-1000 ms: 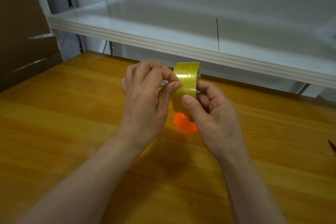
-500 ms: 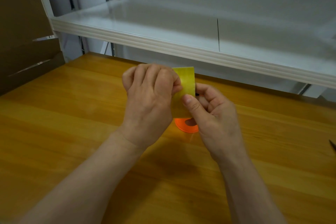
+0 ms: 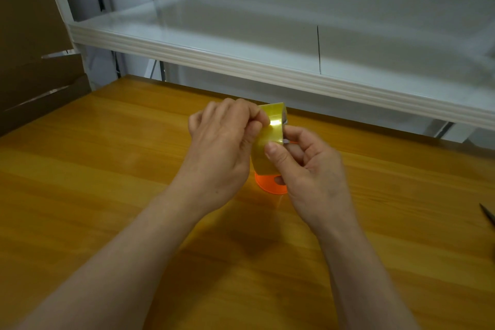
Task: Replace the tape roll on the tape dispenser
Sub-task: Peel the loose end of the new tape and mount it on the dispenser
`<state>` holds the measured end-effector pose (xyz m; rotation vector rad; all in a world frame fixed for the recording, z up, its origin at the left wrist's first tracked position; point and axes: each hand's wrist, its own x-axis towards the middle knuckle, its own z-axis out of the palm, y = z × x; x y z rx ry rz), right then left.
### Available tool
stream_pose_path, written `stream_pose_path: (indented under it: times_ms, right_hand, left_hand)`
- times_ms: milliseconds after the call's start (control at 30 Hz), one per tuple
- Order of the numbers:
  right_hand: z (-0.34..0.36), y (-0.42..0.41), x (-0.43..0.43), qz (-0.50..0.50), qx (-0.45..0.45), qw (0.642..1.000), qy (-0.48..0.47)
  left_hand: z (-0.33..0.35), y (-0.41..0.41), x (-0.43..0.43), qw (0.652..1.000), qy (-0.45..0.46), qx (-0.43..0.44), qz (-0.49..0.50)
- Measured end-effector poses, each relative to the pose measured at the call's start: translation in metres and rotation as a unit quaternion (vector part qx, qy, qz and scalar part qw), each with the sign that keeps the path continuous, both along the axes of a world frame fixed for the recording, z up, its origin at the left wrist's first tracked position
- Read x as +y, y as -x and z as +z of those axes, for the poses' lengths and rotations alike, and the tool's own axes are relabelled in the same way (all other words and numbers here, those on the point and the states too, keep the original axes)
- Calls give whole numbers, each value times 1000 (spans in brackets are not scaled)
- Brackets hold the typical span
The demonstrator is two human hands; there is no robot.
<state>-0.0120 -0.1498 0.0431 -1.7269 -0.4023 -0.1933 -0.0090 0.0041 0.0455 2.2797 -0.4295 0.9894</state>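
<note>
A yellowish roll of clear tape is held upright above the wooden table, between both hands. My left hand covers the roll's left side, with thumb and fingers pinched at its upper face. My right hand grips the right side, thumb pressed on the tape's outer surface. An orange plastic part of the tape dispenser shows just below the roll; most of it is hidden by my hands. Whether the roll sits on the dispenser cannot be told.
A white metal shelf juts out above the table's far edge. Brown cardboard stands at the left. A dark pointed tool tip lies at the table's right edge.
Both hands stay on the roll. The roll has turned slightly and its right rim shows again; my left fingers have shifted on its upper face.
</note>
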Motion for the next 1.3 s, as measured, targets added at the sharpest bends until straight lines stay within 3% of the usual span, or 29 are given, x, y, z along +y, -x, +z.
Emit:
stream_pose_path:
  times_ms: [267, 533, 700, 967, 1300]
  right_hand:
    - [-2, -2, 2, 0, -11, 1000, 10]
    - [3, 2, 2, 32, -36, 999, -16]
    - [5, 5, 2, 38, -65, 997, 17]
    - [6, 5, 0, 18, -53, 998, -5]
    - [8, 5, 1, 21, -29, 999, -3]
  left_hand:
    - [0, 1, -1, 998, 65, 1, -20]
    - [0, 3, -7, 992, 6, -119, 37]
    - [1, 3, -5, 991, -33, -130, 26]
    - [3, 5, -5, 994, -91, -67, -4]
    - [2, 4, -3, 994, -100, -44, -21]
